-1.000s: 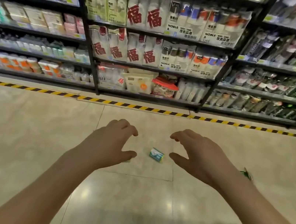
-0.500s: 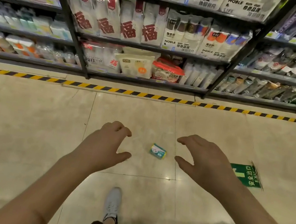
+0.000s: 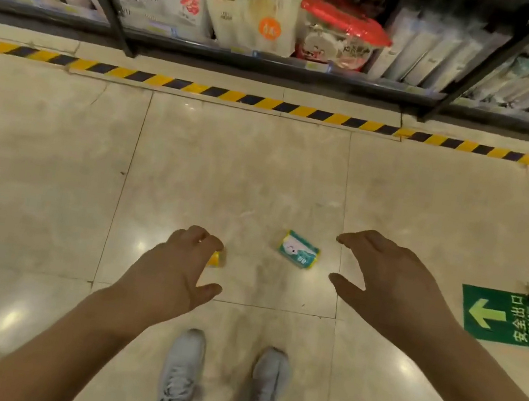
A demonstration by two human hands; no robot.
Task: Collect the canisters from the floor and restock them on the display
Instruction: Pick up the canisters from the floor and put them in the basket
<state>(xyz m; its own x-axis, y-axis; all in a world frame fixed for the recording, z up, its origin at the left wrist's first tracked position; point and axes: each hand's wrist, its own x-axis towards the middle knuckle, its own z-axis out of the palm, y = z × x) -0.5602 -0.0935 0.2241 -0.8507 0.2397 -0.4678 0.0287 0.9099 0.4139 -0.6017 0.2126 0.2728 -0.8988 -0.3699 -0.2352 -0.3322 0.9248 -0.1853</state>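
Both arms reach forward and down, palms facing the glossy beige tiled floor [image 3: 53, 167]. The left hand [image 3: 172, 269] and right hand [image 3: 391, 286] hang spread with curled fingers, empty. A small green-and-white canister [image 3: 298, 250] lies sideways on the floor between them, nearer the right hand, touching neither.

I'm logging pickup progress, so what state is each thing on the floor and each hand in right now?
Green canister: lying on its side on the floor tile, untouched, between the hands.
Yellow item: on the floor, mostly hidden behind the left hand; contact unclear.
Left hand: open, fingers curled, empty.
Right hand: open, spread, empty, apart from the canister.
Exit sticker: flat on the floor, edge frayed.
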